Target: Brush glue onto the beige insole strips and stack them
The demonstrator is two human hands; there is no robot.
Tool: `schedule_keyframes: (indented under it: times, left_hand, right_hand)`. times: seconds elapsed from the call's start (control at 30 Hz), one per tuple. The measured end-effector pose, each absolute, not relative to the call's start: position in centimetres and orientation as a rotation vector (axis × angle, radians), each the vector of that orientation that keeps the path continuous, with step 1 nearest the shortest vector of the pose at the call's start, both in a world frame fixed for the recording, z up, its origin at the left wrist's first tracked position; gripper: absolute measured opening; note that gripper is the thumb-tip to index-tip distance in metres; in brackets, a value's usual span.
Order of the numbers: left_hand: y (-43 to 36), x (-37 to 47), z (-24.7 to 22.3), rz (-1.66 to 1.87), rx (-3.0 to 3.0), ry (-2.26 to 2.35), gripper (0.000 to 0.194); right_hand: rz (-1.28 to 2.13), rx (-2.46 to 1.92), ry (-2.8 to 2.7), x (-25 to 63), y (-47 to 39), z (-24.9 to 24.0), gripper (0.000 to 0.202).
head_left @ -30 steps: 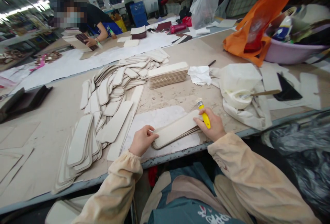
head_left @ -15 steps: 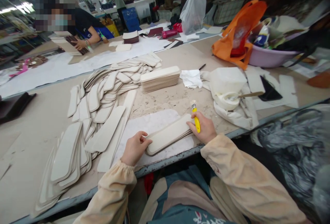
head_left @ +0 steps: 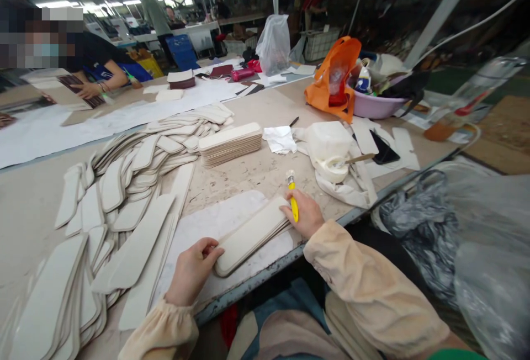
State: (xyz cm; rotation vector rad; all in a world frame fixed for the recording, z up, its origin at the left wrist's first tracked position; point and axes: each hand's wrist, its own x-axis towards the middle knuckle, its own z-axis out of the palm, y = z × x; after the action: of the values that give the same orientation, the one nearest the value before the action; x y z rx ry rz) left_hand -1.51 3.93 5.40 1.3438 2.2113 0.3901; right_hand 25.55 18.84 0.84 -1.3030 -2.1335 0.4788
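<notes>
A small stack of pale strips with rounded ends [head_left: 252,233] lies slantwise on a white sheet [head_left: 227,211] near the table's front edge. At the stack's left end, my left hand [head_left: 192,269] is closed, thumb and fingertips on the strips' edge. My right hand [head_left: 305,215] grips a yellow-handled brush [head_left: 293,202], its bristles pointing up and away from me. That hand's fingertips also touch the right end of the stack. Beyond it stands a neat pile of similar strips [head_left: 231,144]. Many loose strips [head_left: 136,238] lie spread and overlapping on the left.
A white tub of glue-like paste [head_left: 332,169] with a stick sits at right, beside a crumpled tissue [head_left: 280,139]. Farther back are an orange bag [head_left: 333,81] and a purple basin [head_left: 375,105]. Across the table, a co-worker [head_left: 103,64] holds some panels.
The view has swung to the right, so everything appears farther left. Both hands stay at the stack's ends, and the brush remains in my right hand.
</notes>
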Motion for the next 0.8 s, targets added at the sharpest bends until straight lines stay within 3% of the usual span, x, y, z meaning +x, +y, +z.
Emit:
schedule_keyframes:
  times: [0.23,0.37,0.5,0.8]
  left_hand:
    - [3.9,-1.7,5.1,0.389,1.357,2.196,0.035]
    - [4.0,-1.9,5.1,0.349,1.38,2.192,0.036]
    - [4.1,-2.0,5.0,0.328,1.412,2.183,0.036]
    - [4.0,-2.0,4.7,0.343,1.451,2.191,0.034]
  right_hand:
    - [0.42,-0.788,-2.218,24.4,17.7,0.6,0.003]
    - [0.419,-0.567,-2.321,23.3,16.8,-0.2,0.008]
    - [0.404,-0.788,-2.289,23.9,17.6,-0.4,0.004]
    - [0.557,-1.274,-2.112,25.5,19.4,-0.2,0.017]
